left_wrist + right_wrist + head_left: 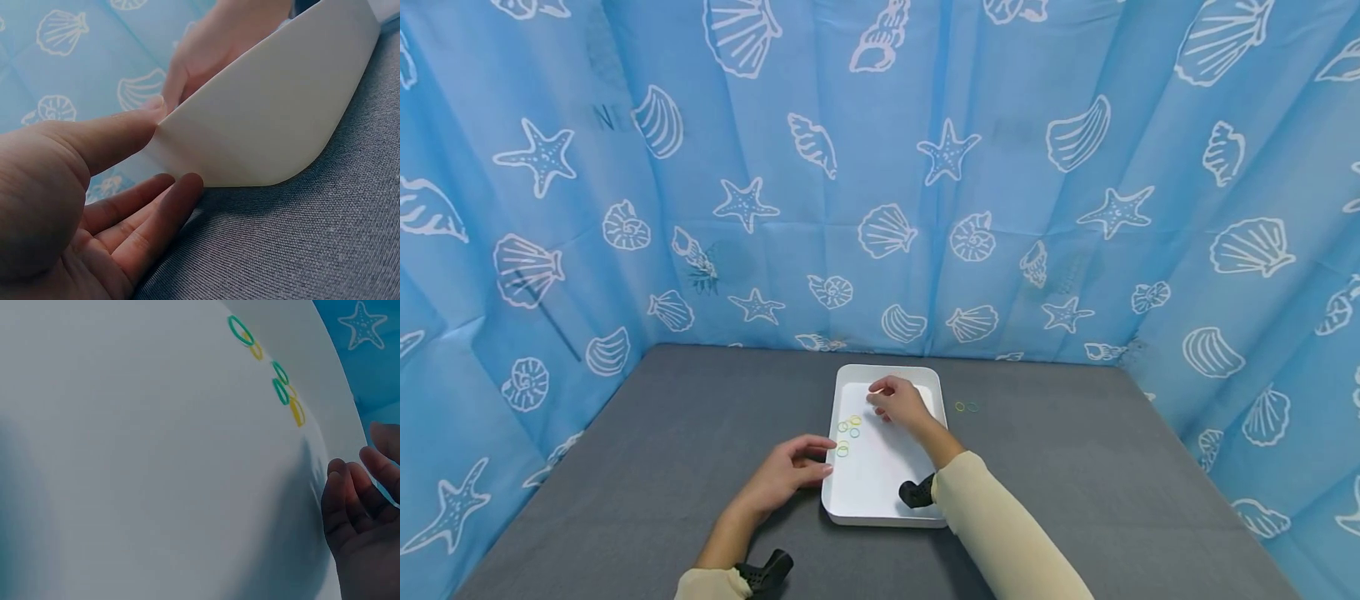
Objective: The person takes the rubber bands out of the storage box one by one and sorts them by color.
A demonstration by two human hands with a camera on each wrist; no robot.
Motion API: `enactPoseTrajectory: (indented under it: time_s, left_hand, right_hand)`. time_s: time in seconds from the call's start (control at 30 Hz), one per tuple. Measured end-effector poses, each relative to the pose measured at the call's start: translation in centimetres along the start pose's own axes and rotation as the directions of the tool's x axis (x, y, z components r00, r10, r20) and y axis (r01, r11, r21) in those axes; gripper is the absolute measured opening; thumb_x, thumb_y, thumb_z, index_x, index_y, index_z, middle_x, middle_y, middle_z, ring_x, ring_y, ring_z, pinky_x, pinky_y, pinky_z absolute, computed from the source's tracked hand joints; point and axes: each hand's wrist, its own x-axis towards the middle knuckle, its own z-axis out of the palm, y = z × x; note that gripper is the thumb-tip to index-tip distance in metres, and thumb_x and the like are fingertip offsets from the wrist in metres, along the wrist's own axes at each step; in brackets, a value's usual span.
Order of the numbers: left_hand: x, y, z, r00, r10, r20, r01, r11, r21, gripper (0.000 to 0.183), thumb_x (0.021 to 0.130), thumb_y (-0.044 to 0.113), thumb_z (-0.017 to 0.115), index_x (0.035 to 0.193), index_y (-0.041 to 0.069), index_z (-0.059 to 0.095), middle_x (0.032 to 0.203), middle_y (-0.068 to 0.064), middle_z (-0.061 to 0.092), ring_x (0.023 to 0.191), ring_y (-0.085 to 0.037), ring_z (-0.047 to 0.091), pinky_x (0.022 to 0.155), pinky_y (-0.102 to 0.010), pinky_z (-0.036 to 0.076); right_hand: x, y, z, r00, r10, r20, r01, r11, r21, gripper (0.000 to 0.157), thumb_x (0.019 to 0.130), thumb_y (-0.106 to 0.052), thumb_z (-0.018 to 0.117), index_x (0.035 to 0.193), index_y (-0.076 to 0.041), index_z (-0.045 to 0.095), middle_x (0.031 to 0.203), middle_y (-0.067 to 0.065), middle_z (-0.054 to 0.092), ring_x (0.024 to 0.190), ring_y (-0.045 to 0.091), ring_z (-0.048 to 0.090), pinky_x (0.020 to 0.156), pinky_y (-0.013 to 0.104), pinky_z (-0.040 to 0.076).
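Note:
A shallow white tray [887, 492] lies on the grey cloth. My left hand [790, 471] holds its left side, the thumb at the rim and the fingers low on the outer wall in the left wrist view. Over the tray's far half hovers my right hand [898, 402], fingers loosely bent; nothing shows between them. Along the tray's left inner side lie several thin green and yellow rubber bands, among them a yellow band [295, 414] and a green band [275, 392], some overlapping.
To the right of the tray, a yellow band [956, 407] and a green band [968, 407] rest on the grey tabletop [1060, 467]. A blue shell-print curtain [850, 183] hangs behind and at both sides. Both wrists wear black camera mounts [917, 492].

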Motion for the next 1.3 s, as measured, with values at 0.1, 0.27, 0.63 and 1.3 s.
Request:
enactPoseTrajectory:
  time_s: [0.1, 0.27, 0.63, 1.3]
  left_hand:
    - [-0.09, 0.11, 0.04, 1.000, 0.005, 0.002, -0.005, 1.000, 0.008, 0.040, 0.090, 0.015, 0.070, 0.126, 0.001, 0.059, 0.121, -0.018, 0.059, 0.094, -0.023, 0.063, 0.080, -0.036, 0.054]
    - [-0.19, 0.42, 0.09, 1.000, 0.011, 0.004, -0.011, 1.000, -0.005, 0.040, 0.091, 0.013, 0.070, 0.126, -0.001, 0.059, 0.122, -0.019, 0.058, 0.094, -0.023, 0.063, 0.079, -0.036, 0.054]
    - [-0.09, 0.26, -0.05, 1.000, -0.009, 0.001, 0.009, 1.000, -0.001, 0.039, 0.092, 0.011, 0.068, 0.127, -0.001, 0.058, 0.123, -0.020, 0.058, 0.092, -0.023, 0.062, 0.078, -0.038, 0.054]
    - [-0.32, 0.47, 0.04, 1.000, 0.019, 0.005, -0.019, 1.000, -0.004, 0.039, 0.091, 0.011, 0.069, 0.126, -0.002, 0.058, 0.123, -0.021, 0.057, 0.091, -0.023, 0.062, 0.077, -0.038, 0.054]
  right_hand:
    - [-0.15, 0.07, 0.26, 0.999, -0.025, 0.025, 0.025, 1.000, 0.006, 0.018, 0.091, -0.010, 0.067, 0.106, 0.000, 0.065, 0.083, 0.007, 0.060, 0.065, 0.015, 0.057, 0.058, 0.026, 0.049]
    - [-0.17, 0.19, 0.44, 0.993, -0.062, 0.104, 0.067, 0.997, -0.044, 0.024, 0.091, -0.012, 0.068, 0.111, 0.001, 0.065, 0.086, 0.007, 0.060, 0.071, 0.015, 0.056, 0.061, 0.026, 0.047]
    - [-0.63, -0.24, 0.82, 0.971, -0.063, 0.231, 0.128, 0.951, -0.282, 0.028, 0.086, -0.007, 0.073, 0.114, -0.008, 0.071, 0.085, 0.002, 0.058, 0.077, 0.016, 0.050, 0.070, 0.028, 0.041]
    - [-0.40, 0.39, 0.93, 0.971, -0.102, 0.214, 0.177, 0.913, -0.368, 0.011, 0.083, -0.006, 0.075, 0.091, -0.013, 0.076, 0.073, -0.002, 0.056, 0.068, 0.013, 0.049, 0.065, 0.027, 0.039]
